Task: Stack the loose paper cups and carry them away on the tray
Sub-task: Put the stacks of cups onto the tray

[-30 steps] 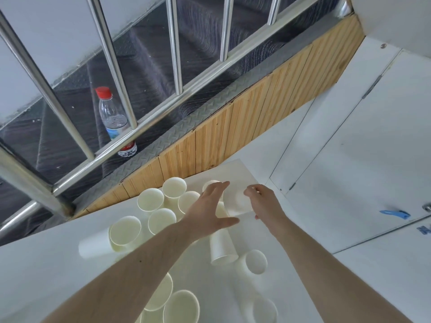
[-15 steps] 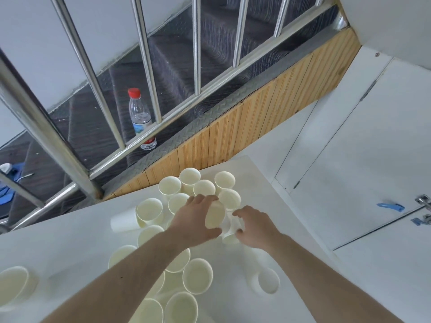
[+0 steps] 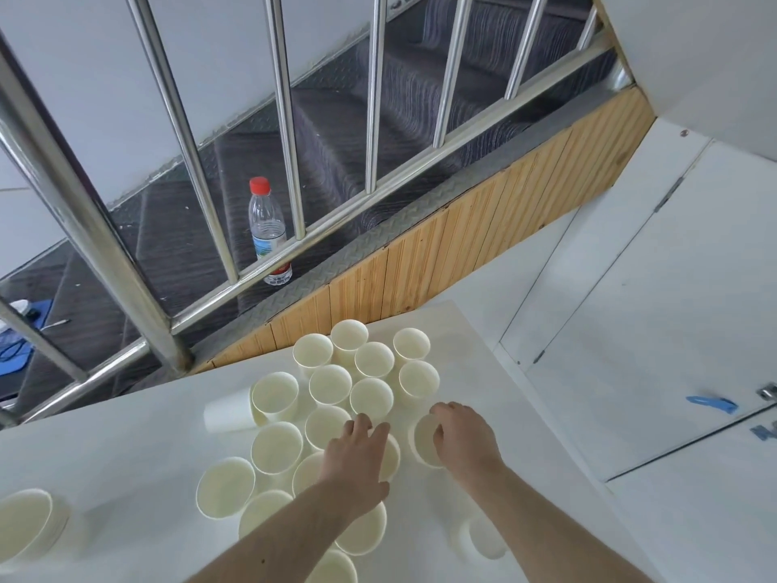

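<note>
Several white paper cups [image 3: 330, 384] stand open side up in a loose cluster on the white surface [image 3: 126, 477]. One cup [image 3: 227, 414] lies on its side at the cluster's left. My left hand [image 3: 357, 460] reaches over the middle of the cluster and holds a cup [image 3: 393, 456] between thumb and fingers. My right hand [image 3: 462, 439] is just to its right, with fingers curled over the rim of another cup [image 3: 422, 446]. The two held cups are side by side. I cannot make out a tray.
A short stack of cups [image 3: 25, 528] sits at the far left edge and a single cup [image 3: 483, 540] near my right forearm. Behind the surface are a wooden panel [image 3: 420, 263], a steel railing [image 3: 75, 204] and a water bottle [image 3: 267, 233]. White doors [image 3: 672, 330] are on the right.
Both hands drew back toward me with a cup each, from the far end of the cluster to its middle. The view tilted, showing more cups and the stack at left.
</note>
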Tool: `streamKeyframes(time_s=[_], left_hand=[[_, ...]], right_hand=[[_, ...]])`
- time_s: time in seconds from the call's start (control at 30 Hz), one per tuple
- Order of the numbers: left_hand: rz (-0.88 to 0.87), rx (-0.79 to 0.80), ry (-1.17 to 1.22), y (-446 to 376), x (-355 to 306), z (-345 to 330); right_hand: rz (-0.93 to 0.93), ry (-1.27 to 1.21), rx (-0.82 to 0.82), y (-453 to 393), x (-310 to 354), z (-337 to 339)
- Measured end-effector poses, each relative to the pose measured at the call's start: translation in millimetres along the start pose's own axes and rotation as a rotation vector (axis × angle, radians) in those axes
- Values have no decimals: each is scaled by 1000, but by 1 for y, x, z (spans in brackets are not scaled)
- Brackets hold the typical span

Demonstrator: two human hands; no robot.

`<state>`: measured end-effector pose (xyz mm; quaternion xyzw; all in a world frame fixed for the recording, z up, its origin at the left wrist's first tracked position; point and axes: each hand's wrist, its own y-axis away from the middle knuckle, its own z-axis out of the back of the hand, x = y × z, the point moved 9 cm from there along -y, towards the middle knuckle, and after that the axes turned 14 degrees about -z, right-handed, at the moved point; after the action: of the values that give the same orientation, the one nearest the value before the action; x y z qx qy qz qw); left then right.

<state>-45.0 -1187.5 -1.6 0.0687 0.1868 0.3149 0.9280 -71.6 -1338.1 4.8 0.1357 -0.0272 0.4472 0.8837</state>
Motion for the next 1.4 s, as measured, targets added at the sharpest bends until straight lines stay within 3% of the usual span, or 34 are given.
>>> streamKeyframes(time_s=[0.1,0.27,0.57,0.7,0.9,1.1,1.2,1.3,1.4], left_hand=[[8,-21,26,-1,2,-4],[-11,-30,35,-1,0,-5],[-46,-73,49,-5,-2,3],[-42,-133,-13,-6,-5,14],[-120,-207,18,7,-16,18],[-228,-254,178,13,-35,20],[-247,-281,410,9,-50,22],[-250,-354,597,6,-62,27],[-275,-445,714,6,-66,36]], right_hand=[[-93,-156,57,-5,-12,2],[-75,-213,132,-6,-4,-5],[-5,-89,100,8,-20,6],[-85,45,137,19,-42,3],[-182,-1,240,39,-62,-19],[-445,-467,-7,53,-88,22],[-535,-902,-84,64,-94,43],[-590,-1294,162,73,-76,34],[-592,-1445,381,83,-56,27]])
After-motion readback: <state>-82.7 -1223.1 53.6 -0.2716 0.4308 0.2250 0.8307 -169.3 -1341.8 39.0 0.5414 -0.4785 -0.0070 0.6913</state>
